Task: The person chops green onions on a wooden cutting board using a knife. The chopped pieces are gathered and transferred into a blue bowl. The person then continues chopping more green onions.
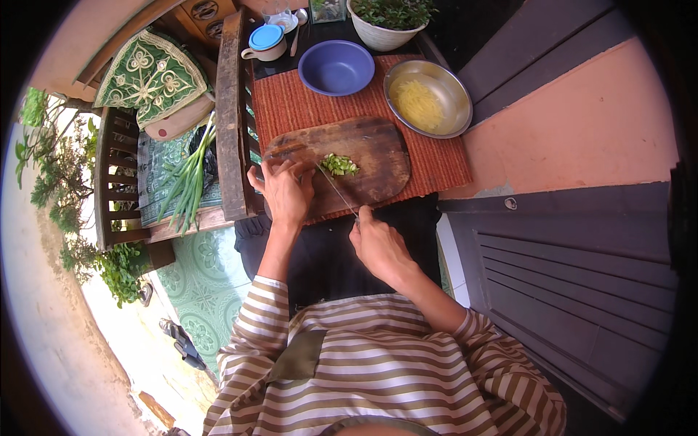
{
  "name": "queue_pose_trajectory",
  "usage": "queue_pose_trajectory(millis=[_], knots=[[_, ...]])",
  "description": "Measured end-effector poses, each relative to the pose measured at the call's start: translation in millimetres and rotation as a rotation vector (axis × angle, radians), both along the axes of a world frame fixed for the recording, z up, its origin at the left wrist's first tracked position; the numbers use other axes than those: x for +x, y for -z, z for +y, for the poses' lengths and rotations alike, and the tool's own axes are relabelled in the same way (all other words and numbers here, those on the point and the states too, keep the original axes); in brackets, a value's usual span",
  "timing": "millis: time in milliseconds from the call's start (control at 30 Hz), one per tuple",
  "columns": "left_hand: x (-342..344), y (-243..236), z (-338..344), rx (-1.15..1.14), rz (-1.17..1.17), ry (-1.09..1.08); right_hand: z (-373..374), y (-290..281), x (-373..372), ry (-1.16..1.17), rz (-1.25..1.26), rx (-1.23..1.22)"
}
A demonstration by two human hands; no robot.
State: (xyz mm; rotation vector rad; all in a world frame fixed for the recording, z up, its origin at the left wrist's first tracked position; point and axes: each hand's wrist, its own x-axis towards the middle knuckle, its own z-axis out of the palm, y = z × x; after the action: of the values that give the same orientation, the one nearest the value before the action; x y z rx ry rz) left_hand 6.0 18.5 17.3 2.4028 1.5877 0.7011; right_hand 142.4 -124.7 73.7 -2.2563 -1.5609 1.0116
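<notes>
On a worn wooden cutting board (376,145) lies a small heap of chopped green pieces (339,165). My left hand (289,192) rests on the board's left part, fingers bent down just left of a knife blade (337,190); whatever is under the fingertips is hidden. My right hand (382,247) is closed round the knife's handle near the board's front edge, with the blade angled up and left beside the chopped heap.
A blue bowl (336,64) and a steel bowl (454,98) with pale yellow shreds sit behind on an orange mat (445,163). A lidded cup (263,51) and potted plant (385,29) stand farther back. Long green onions (187,178) lie on the wooden bench at left.
</notes>
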Motion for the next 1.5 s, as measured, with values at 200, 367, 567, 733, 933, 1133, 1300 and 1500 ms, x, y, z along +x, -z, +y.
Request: queue_pose_trajectory(millis=[200, 367, 567, 733, 933, 1133, 1300, 1500], knots=[[0.6, 10.4, -5.8, 0.166, 0.064, 0.015, 1.1, -1.4, -0.9, -0.002, -0.033, -0.049], [-0.4, 16.5, -7.2, 0.185, 0.086, 0.026, 5.5, -2.5, -4.1, -0.007, -0.082, -0.106], [-0.9, 12.7, -5.4, 0.13, 0.098, 0.048, 8.4, -0.4, -2.8, -0.037, -0.075, -0.118], [-0.3, 13.7, -7.1, 0.108, 0.068, 0.041, 11.9, 7.1, -7.0, -0.012, -0.073, -0.14], [0.4, 15.1, -8.3, 0.104, 0.029, -0.021, 12.7, 27.1, -18.2, -0.007, -0.107, -0.107], [-1.6, 16.2, -7.8, 0.081, -0.011, -0.073, 4.5, 20.8, -16.4, 0.033, -0.014, -0.106], [-1.4, 19.7, -9.2, 0.063, -0.04, -0.077, -4.5, 17.2, -13.9, 0.045, 0.015, -0.078], [2.3, 17.6, -13.0, 0.101, 0.037, -0.053, 4.9, 12.5, -7.1, 0.064, 0.055, -0.046]])
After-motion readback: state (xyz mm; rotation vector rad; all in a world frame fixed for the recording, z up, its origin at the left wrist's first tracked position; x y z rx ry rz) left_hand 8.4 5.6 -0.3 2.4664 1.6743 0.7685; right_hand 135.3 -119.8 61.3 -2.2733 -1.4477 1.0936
